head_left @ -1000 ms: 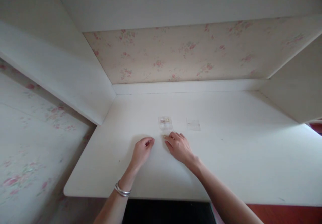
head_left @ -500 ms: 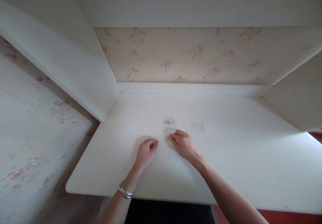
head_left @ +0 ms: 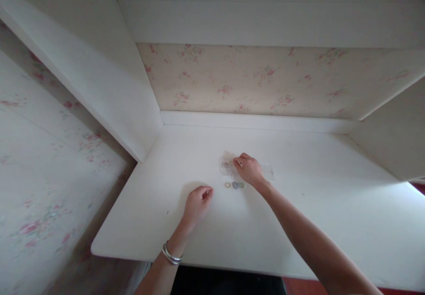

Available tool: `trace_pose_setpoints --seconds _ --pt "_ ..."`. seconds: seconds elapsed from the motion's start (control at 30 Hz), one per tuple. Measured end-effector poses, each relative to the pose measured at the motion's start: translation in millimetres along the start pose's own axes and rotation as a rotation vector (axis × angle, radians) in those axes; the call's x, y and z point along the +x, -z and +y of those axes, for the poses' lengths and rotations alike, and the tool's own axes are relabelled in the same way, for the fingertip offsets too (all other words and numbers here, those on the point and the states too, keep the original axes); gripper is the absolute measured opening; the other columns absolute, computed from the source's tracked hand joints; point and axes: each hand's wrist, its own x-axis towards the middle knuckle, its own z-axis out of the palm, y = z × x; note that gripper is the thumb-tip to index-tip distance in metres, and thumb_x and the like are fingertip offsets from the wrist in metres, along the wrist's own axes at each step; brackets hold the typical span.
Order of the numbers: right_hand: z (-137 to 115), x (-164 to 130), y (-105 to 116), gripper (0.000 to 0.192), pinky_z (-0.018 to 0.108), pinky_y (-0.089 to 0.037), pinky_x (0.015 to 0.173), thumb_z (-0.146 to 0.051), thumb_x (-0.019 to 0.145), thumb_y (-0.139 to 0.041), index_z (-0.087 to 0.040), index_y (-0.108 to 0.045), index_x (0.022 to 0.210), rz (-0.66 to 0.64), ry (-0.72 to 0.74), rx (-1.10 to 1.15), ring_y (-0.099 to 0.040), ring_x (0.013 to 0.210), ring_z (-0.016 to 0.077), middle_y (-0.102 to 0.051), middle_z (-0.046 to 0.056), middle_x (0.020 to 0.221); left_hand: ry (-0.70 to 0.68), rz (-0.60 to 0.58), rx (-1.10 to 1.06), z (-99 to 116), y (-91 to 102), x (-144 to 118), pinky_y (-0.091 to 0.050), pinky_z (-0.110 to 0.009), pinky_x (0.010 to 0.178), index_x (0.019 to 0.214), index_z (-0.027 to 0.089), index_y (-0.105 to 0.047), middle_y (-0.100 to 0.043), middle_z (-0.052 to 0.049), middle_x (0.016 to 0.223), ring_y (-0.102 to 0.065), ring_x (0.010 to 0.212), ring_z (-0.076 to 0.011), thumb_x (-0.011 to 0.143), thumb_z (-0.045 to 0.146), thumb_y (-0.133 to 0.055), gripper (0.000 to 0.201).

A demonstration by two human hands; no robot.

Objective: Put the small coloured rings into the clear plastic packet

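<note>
My right hand (head_left: 248,167) reaches over a small clear plastic case (head_left: 223,170), thumb and forefinger pinched at its right side. Whatever lies between those fingertips is too small to make out. Small coloured bits show inside the case. Just below my right hand lie small round pieces on the desk: a yellowish ring (head_left: 227,185), a grey-blue ring-like piece (head_left: 235,185) and a pale one (head_left: 242,185) beside it. My left hand (head_left: 198,201) rests on the desk to their left, fingers curled together; what they hold, if anything, is hidden. A silver bangle circles the left wrist.
A second clear flat piece (head_left: 268,172) lies partly behind my right hand. The white desk (head_left: 299,224) is bounded by a left side panel (head_left: 109,82), a right panel (head_left: 392,140) and a back ledge (head_left: 259,121). Something black (head_left: 226,281) is under the front edge.
My right hand has moved up from the desk below the clear case to the case itself, uncovering the small round pieces. My left hand stays nearly in place. The view has shifted slightly.
</note>
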Motion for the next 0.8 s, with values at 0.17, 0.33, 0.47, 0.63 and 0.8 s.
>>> trace_pose_setpoints --seconds 0.17,0.33,0.47,0.63,0.8 --pt "0.9 -0.7 1.7 0.028 0.023 -0.036 0.064 -0.028 0.087 -0.045 -0.026 -0.072 0.083 0.009 -0.009 0.03 -0.057 0.071 0.0126 -0.063 0.002 0.083 -0.011 -0.004 -0.002 0.9 0.2 -0.7 -0.043 -0.024 0.067 0.09 0.019 -0.068 -0.068 -0.002 0.083 -0.057 0.07 -0.0127 0.087 0.036 -0.045 0.029" --pt "19.7 -18.9 11.1 0.028 0.023 -0.038 0.064 -0.033 0.087 -0.045 -0.025 -0.072 0.084 0.159 -0.09 0.174 -0.057 0.068 0.0117 -0.062 0.001 0.081 -0.054 -0.058 0.07 4.8 -0.5 -0.1 -0.042 -0.024 0.065 0.086 0.019 -0.067 -0.066 -0.002 0.078 -0.057 0.068 -0.013 0.088 0.034 -0.045 0.027" --pt "34.9 -47.0 9.5 0.032 0.025 -0.04 0.064 -0.039 0.086 -0.045 -0.022 -0.072 0.082 0.2 -0.184 0.293 -0.056 0.066 0.013 -0.061 0.002 0.076 -0.122 -0.118 0.131 14.4 -3.3 4.7 -0.043 -0.024 0.068 0.089 0.02 -0.068 -0.066 -0.003 0.082 -0.058 0.071 -0.0136 0.087 0.029 -0.045 0.024" --pt "30.2 -86.4 -2.0 0.038 0.027 -0.042 0.063 -0.045 0.086 -0.044 -0.02 -0.071 0.081 0.166 -0.246 0.423 -0.056 0.066 0.0152 -0.061 0.004 0.075 -0.168 -0.155 0.238 29.2 -13.5 14.7 -0.045 -0.024 0.074 0.1 0.023 -0.065 -0.065 -0.003 0.097 -0.061 0.081 -0.0143 0.088 0.029 -0.047 0.023" --pt "20.6 -102.9 -4.8 0.037 0.026 -0.042 0.061 -0.044 0.087 -0.044 -0.019 -0.071 0.085 0.21 -0.273 0.488 -0.055 0.065 0.0142 -0.06 0.004 0.075 -0.237 -0.182 0.38 38.3 -24.8 23.9 -0.045 -0.025 0.076 0.105 0.027 -0.063 -0.063 -0.003 0.102 -0.061 0.09 -0.0158 0.09 0.03 -0.045 0.024"
